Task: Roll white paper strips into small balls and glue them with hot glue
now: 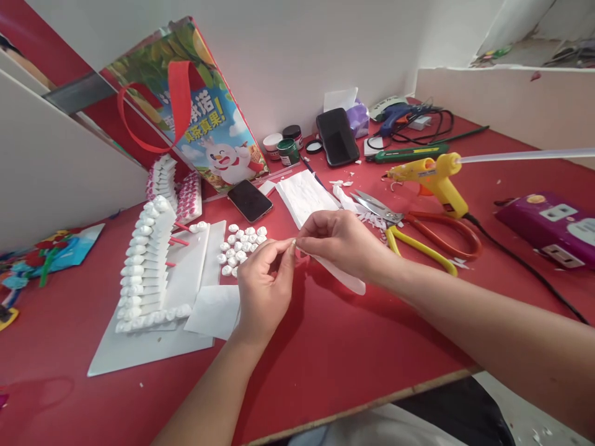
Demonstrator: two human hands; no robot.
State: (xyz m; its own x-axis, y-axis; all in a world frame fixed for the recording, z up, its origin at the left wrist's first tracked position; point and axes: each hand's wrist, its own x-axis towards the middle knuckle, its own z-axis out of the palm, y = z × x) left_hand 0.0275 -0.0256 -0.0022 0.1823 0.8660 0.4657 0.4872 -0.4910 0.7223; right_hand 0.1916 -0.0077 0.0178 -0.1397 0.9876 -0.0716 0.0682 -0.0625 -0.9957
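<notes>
My left hand (267, 285) and my right hand (341, 244) meet over the red table, fingertips pinched together on one end of a white paper strip (341, 277). The strip's loose end trails below my right hand. Just left of the fingers lie several small white rolled paper rosettes (239, 248). A flat white paper sheet (214, 311) is partly hidden behind my left hand. Farther left, a white model (144, 266) edged with the same kind of rosettes stands on a white board (153, 356). Beyond my hands rests a stack of white paper (304, 195).
Scissors (411, 226) with red and yellow handles lie right of my hands among paper scraps. A yellow glue gun (437, 179) and a purple power strip (553, 226) are farther right. Phones (250, 201), paint jars (288, 152) and a printed bag (199, 118) line the back.
</notes>
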